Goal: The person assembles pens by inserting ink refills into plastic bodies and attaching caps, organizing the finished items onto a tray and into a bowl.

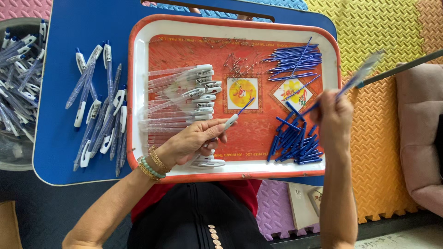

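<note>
My left hand (191, 140), centre of frame, is closed on a partly built pen (233, 119): white clip end pinched in the fingers, blue refill tip sticking up and right over the tray. My right hand (333, 121), right of centre, is pinched narrow on a clear pen barrel (364, 71) that angles to the upper right; motion blur there, so I think it's just one barrel, maybe with a blue refill inside, can't be sure.

Both hands are above the red tray (138, 92) with the white rim, sitting on the blue table (69, 152). In the tray: a row of clear barrels with white clips (184, 99) at left, a small heap of metal springs (235, 64) upper middle, a bundle of blue refills (295, 59) upper right, and a pile of short blue pieces (293, 145) lower right. Finished pens (99, 110) lie loose on the table, left of the tray, and more fill a grey bin (18, 92) at the far left edge.

Risks as I judge them: the barrel is held out past the tray rim, so a loose grip drops it on the foam mats (378, 27). The refill tip is exposed and could bend if the barrel comes in off-axis. My right forearm lies over the tray's lower right rim, close enough to sweep the short blue pieces out.
</note>
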